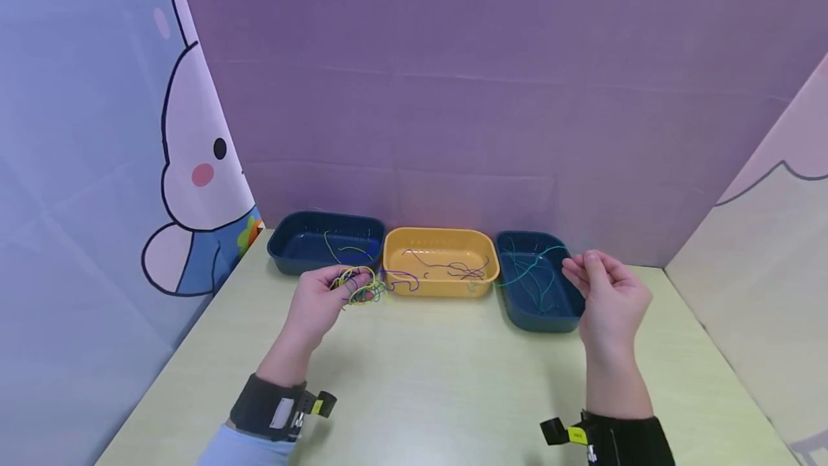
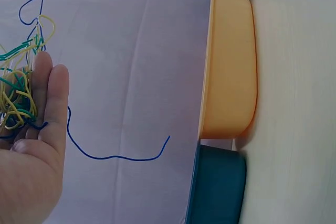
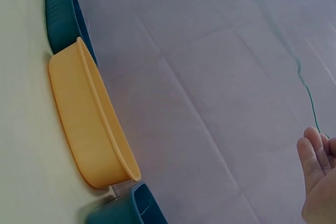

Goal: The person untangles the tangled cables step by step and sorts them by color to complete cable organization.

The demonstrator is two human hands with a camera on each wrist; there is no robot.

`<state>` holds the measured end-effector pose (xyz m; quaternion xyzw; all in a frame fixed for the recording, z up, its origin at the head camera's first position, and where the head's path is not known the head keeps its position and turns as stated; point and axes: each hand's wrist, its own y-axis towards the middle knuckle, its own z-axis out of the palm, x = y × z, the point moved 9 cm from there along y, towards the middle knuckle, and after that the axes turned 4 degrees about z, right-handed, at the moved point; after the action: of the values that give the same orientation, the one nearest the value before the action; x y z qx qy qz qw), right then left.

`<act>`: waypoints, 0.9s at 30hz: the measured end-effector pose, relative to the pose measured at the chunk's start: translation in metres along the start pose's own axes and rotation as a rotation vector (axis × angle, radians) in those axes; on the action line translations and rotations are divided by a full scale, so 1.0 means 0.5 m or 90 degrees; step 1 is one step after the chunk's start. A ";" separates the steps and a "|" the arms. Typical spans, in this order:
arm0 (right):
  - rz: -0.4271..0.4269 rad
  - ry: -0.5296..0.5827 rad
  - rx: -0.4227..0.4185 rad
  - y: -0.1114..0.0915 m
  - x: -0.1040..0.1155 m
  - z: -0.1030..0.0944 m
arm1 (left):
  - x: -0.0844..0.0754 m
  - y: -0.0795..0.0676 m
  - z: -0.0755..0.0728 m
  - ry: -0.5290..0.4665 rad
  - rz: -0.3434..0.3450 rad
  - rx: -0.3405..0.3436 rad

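Observation:
My left hand (image 1: 318,302) holds a tangled bundle of thin yellow, green and blue wires (image 1: 358,286) just in front of the left and middle bins. In the left wrist view, a loose blue wire (image 2: 116,157) trails out beside the fingers. My right hand (image 1: 611,300) pinches one end of a green wire (image 3: 310,95) between thumb and fingers, above the right side of the right blue bin (image 1: 543,323). From there the green wire stretches leftward over that bin. Several green wires (image 1: 537,293) lie inside it.
A yellow bin (image 1: 440,289) with several dark blue or purple wires (image 1: 462,270) stands in the middle. To its left is another dark blue bin (image 1: 323,265) with yellow wires (image 1: 331,247). The bins stand on a pale table (image 1: 440,372) before a purple cloth backdrop (image 1: 479,92).

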<state>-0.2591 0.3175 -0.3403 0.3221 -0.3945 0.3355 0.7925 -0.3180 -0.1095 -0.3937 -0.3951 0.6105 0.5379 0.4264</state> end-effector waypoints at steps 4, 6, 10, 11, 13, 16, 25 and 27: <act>-0.004 0.000 0.004 -0.002 -0.005 0.000 | 0.002 0.000 0.005 -0.012 -0.012 0.010; -0.011 -0.002 0.006 -0.003 -0.005 0.000 | 0.003 -0.001 0.007 -0.018 -0.015 0.014; -0.014 -0.014 0.004 -0.005 -0.004 -0.001 | 0.002 -0.004 0.010 -0.020 -0.020 0.017; -0.014 -0.018 0.003 -0.005 -0.004 -0.002 | 0.002 -0.004 0.010 -0.020 -0.021 0.017; -0.013 -0.021 0.002 -0.005 -0.004 -0.003 | 0.002 -0.004 0.011 -0.021 -0.025 0.018; -0.013 -0.032 -0.002 -0.003 -0.005 -0.006 | 0.005 -0.002 0.012 -0.024 -0.029 0.021; -0.029 -0.052 0.000 0.009 0.001 -0.012 | 0.008 -0.002 0.017 -0.031 -0.029 0.033; -0.038 -0.053 0.003 0.014 0.006 -0.012 | 0.009 -0.001 0.017 -0.029 -0.031 0.034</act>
<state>-0.2608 0.3269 -0.3391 0.3493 -0.4166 0.2990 0.7843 -0.3180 -0.1010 -0.3988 -0.3860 0.6050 0.5195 0.4637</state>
